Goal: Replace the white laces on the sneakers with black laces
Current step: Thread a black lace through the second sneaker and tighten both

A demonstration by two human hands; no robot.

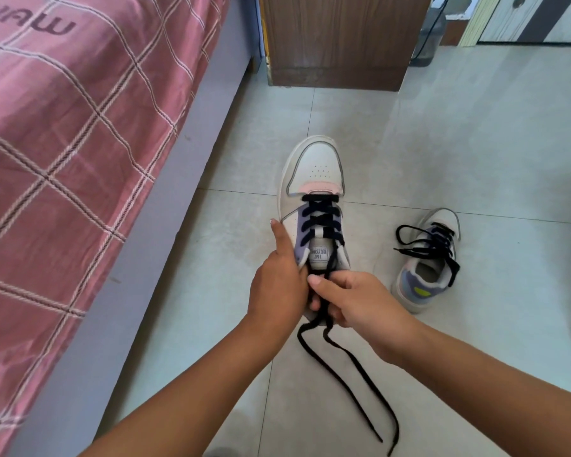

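A person's right hand (353, 300) pinches both strands of a black lace (350, 364) just below the tongue of a white sneaker (314, 199), while the left hand (279, 285) grips the shoe's left side at the collar, forefinger stretched along the upper. The sneaker's long axis runs near to far, toe pointing away; its heel is hidden behind the hands. The lace's loose ends trail toward the near edge across the pale tiled floor (475, 143). A second sneaker (426, 262), also black-laced, rests on the tiles to the right, toe likewise away. A bed (80, 127) with pink checked bedding fills the left; a brown wooden cabinet (340, 37), cut off at the top, stands at the far end.
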